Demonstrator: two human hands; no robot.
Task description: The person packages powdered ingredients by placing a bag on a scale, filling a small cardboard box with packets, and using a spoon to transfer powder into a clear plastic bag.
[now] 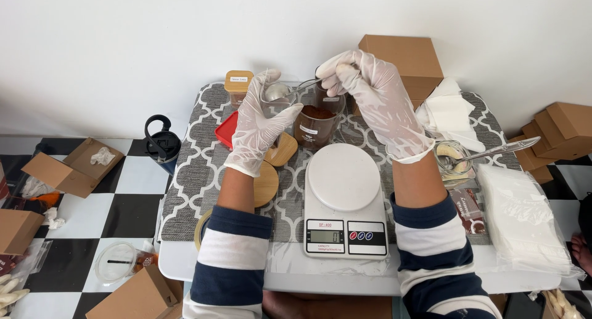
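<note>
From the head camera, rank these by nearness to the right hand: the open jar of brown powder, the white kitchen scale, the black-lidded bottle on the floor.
From the right hand:
1. Jar of brown powder, just below-left of it.
2. White kitchen scale, nearer the person, table centre.
3. Black-lidded bottle, far left, on the floor.

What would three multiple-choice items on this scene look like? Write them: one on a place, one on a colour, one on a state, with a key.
1. Where does the scale stand?
A. on the floor
B. on the table, between the forearms
C. on a carton

2. What colour are the gloves?
A. white
B. blue
C. black

3. What does the right hand hold?
A. a lid
B. nothing
C. a spoon

Key: 1 B, the scale sits on the table's near edge between the striped sleeves. 2 A, both hands wear thin white gloves. 3 C, its fingers pinch the spoon's handle, the bowl over the clear cup in the left hand.
</note>
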